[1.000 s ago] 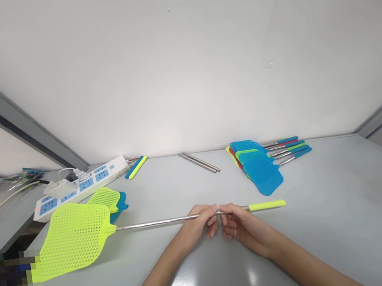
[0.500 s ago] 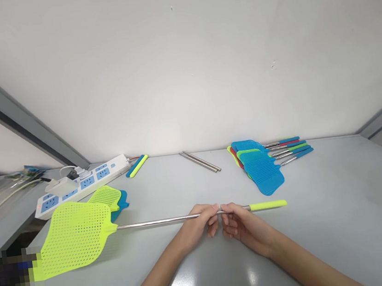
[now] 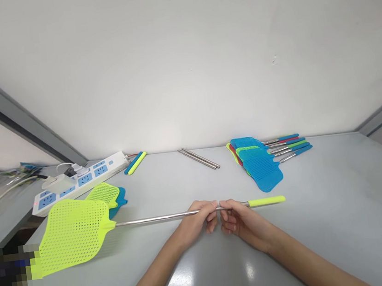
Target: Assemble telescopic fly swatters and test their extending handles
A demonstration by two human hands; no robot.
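Yellow-green fly swatter (image 3: pixel 151 219), just the one in play, lying across the middle of the table (image 3: pixel 340 199) in both your hands! Your left hand (image 3: pixel 198 221) and right hand (image 3: pixel 244 223) each pinch the metal shaft, thumbs on top, fingertips almost meeting.

Run the count: two loose swatter heads (image 3: pixel 102 194) by the left edge, one yellow-green, one blue; two loose grips (image 3: pixel 137 162), same colours, near the back-left corner; two bare metal rods (image 3: pixel 198 159) at the back edge; and right of those a pile of finished swatters (image 3: pixel 263 171), about six, overlapping too much to be sure. One white power strip (image 3: pixel 92 175) slants along the left edge.

The table is smooth grey, two lamp glints in front of you, a plain white wall (image 3: pixel 182 70) behind.

And your swatter: a broad, perforated head (image 3: pixel 76 231) reaching the left edge, slim silvery shaft, smooth yellow-green grip (image 3: pixel 267 201) pointing right.
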